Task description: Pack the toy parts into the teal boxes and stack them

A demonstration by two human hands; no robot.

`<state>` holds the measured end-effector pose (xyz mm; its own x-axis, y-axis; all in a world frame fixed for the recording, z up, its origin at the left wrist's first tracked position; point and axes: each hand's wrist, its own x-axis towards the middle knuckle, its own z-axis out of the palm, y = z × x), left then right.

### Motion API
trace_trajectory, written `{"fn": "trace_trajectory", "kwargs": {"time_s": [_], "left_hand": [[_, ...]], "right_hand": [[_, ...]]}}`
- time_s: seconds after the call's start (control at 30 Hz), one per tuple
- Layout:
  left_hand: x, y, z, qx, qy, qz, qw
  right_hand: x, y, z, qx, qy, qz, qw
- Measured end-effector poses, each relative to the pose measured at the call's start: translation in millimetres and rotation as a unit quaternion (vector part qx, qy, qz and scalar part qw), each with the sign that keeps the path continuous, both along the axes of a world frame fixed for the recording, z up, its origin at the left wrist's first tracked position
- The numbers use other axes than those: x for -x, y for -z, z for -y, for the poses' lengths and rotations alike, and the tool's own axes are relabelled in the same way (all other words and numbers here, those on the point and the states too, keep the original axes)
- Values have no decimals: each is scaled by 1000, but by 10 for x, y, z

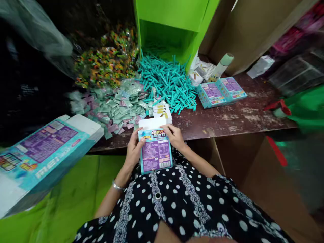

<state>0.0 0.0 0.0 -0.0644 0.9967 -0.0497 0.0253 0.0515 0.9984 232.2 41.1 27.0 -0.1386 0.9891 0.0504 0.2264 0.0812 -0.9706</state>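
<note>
A flat-looking blue and purple printed carton [156, 152] is held in front of my body at the table's front edge, its white flap [152, 123] standing up at the top. My left hand [134, 145] grips its left side, thumb across the printed face. At the upper right corner, by the flap, my right hand [174, 135] closes its fingers on the same carton. Just beyond the flap lies a stack of white cards with yellow pictures [162, 111]. Whether anything is inside the carton cannot be seen.
Behind lie heaps of small pale sachets [116, 108], teal sticks [169, 82] spilling from a green bin [167, 17], and orange-green wrapped pieces [106, 64]. Two filled-looking cartons [220, 91] sit right, near a bottle [224, 64]. More flat cartons [48, 152] are at left.
</note>
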Motion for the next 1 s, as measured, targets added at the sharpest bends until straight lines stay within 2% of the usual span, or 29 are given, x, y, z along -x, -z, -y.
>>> {"fn": "trace_trajectory", "kwargs": {"time_s": [0.07,0.17,0.23,0.3,0.37,0.43,0.6,0.7,0.83,1.0], "left_hand": [[6,-19,-89,-31,-31,-62,997],[-33,-47,-194,-90,-78,-90,989],[-83,-66,-224,-126,-107,-52,985],[-115,-97,-222,-132,-119,8,984],[-100,-152,-205,-120,-112,31,986],[-34,-242,-204,-92,-73,7,993],[188,-579,-336,15,105,-36,994],[236,-758,-421,-1,174,-75,982],[205,-853,-453,-70,161,-149,973],[153,-794,-440,-85,138,-133,978]], "right_hand": [[-11,-5,-23,-36,2,9,999],[12,-14,-42,-72,43,-34,996],[47,-19,-46,-72,85,-92,990],[70,-23,-54,-55,89,-126,987],[65,-30,-80,-33,42,-137,989],[31,-55,-137,-4,-19,-145,989],[-131,-282,-364,71,-189,-85,976],[-237,-495,-471,76,-304,0,950],[-303,-722,-565,46,-361,71,929],[-257,-823,-601,39,-381,100,918]]}}
